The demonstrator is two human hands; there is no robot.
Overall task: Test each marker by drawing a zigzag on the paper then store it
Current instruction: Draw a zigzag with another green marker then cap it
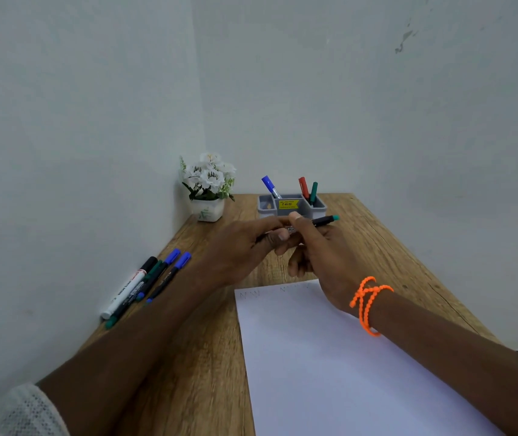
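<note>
Both hands, left (245,247) and right (317,253), pinch one marker (325,220) mid-air before the holder (292,205), beyond the paper (330,357). Probably light, stiff, smooth; best gripped mid-barrel.

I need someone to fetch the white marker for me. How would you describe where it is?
Look along the left wall, where loose markers lie on the desk. The white marker is the one nearest the wall: thick, white-bodied, black-capped, unlike its slim dark neighbours.
</note>
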